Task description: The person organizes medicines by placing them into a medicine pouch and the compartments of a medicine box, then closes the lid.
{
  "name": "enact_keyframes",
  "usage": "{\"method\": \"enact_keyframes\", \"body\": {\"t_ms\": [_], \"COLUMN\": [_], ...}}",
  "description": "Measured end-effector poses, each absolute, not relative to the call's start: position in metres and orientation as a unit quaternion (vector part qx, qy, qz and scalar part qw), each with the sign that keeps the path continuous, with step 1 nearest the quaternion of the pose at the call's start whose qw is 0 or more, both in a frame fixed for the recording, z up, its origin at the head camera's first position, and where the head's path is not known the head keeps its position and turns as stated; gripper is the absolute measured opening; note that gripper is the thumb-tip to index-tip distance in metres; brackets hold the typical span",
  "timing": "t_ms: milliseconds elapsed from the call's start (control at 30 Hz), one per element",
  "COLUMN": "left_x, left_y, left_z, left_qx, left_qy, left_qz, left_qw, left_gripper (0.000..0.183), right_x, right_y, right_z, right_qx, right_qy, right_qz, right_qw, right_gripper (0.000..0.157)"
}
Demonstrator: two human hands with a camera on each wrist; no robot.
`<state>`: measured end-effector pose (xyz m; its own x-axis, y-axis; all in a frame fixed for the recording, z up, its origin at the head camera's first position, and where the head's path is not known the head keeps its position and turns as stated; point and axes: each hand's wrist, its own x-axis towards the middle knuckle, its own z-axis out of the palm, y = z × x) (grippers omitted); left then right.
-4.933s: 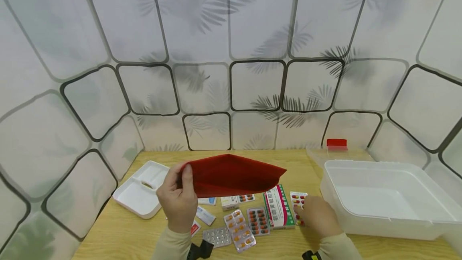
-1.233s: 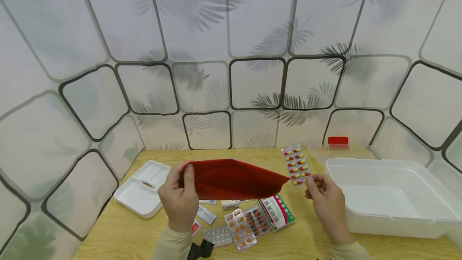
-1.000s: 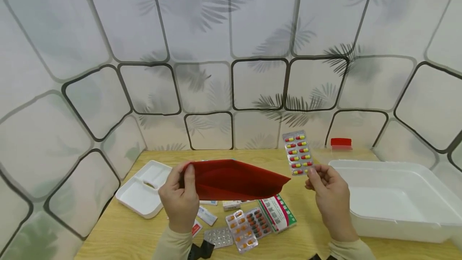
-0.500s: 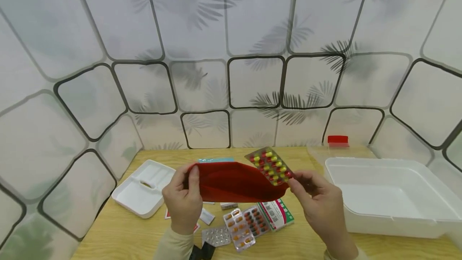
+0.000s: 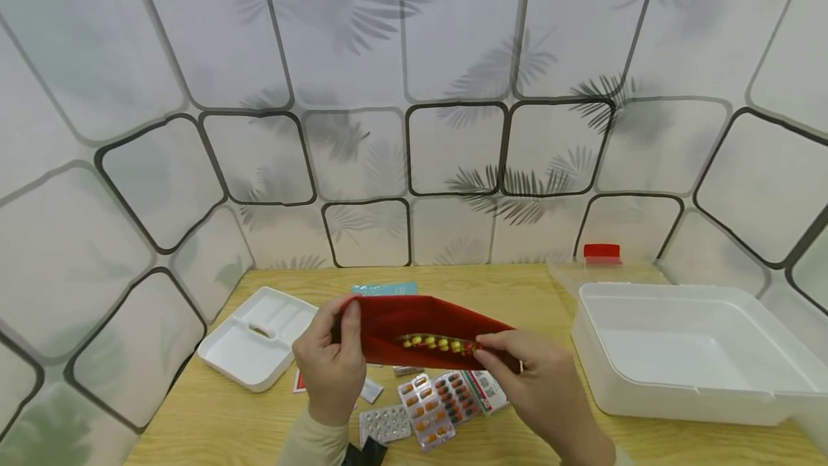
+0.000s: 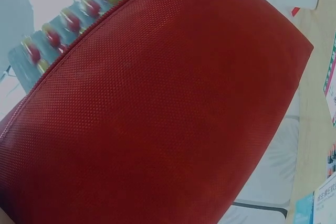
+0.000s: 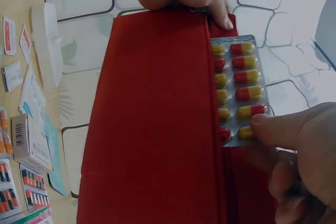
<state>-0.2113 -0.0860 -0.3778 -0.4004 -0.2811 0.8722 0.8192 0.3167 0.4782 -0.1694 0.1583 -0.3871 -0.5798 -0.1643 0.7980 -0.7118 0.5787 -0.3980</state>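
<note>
A red zip pouch [image 5: 401,315] is held above the table, its mouth spread. My left hand [image 5: 331,358] grips the pouch's left end, thumb on the near side. My right hand [image 5: 540,383] pinches one end of a blister pack [image 7: 244,87] of red and yellow capsules. In the right wrist view the pack is partly inside the pouch opening, one long side hidden behind the red fabric. The left wrist view shows the pouch's outer face [image 6: 157,98], with capsules standing out past the zip edge.
Below lie an orange-capsule blister pack [image 5: 427,412], a silver tablet pack [image 5: 384,424], a dark-and-orange capsule pack [image 5: 458,398] and a green-and-white box [image 5: 486,390]. A white divided tray [image 5: 242,358] stands left, a large white bin [image 5: 692,401] right. A blue packet [image 5: 384,289] lies behind the pouch.
My right hand has picked the red-and-yellow capsule pack off the table, raised it, then carried it left and lowered it into the pouch mouth. My left hand keeps its grip on the pouch.
</note>
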Motion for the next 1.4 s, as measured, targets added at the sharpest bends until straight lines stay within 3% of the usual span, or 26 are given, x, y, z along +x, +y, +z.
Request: {"method": "enact_keyframes", "body": {"t_ms": [500, 833, 1133, 1267, 1400], "left_x": [-0.205, -0.203, -0.203, -0.203, -0.207], "left_y": [-0.079, -0.076, -0.075, -0.076, -0.08], "left_z": [-0.378, -0.378, -0.377, -0.378, -0.379], "left_qx": [-0.251, -0.273, -0.278, -0.269, -0.244], "left_qy": [-0.614, -0.598, -0.588, -0.59, -0.596], "left_qz": [-0.544, -0.543, -0.542, -0.543, -0.546], "left_qw": [0.513, 0.523, 0.533, 0.534, 0.535], "left_gripper": [0.017, 0.012, 0.01, 0.01, 0.012], "right_x": [-0.167, -0.163, -0.159, -0.158, -0.158], "right_y": [0.148, 0.148, 0.149, 0.148, 0.15], "right_z": [-0.394, -0.391, -0.388, -0.387, -0.386], "right_qx": [0.235, 0.227, 0.205, 0.192, 0.199], "right_qy": [-0.874, -0.9, -0.935, -0.938, -0.921], "right_qz": [0.256, 0.264, 0.241, 0.245, 0.278], "right_qw": [0.339, 0.261, 0.158, 0.152, 0.186], "right_gripper": [0.021, 0.014, 0.004, 0.004, 0.008]}}
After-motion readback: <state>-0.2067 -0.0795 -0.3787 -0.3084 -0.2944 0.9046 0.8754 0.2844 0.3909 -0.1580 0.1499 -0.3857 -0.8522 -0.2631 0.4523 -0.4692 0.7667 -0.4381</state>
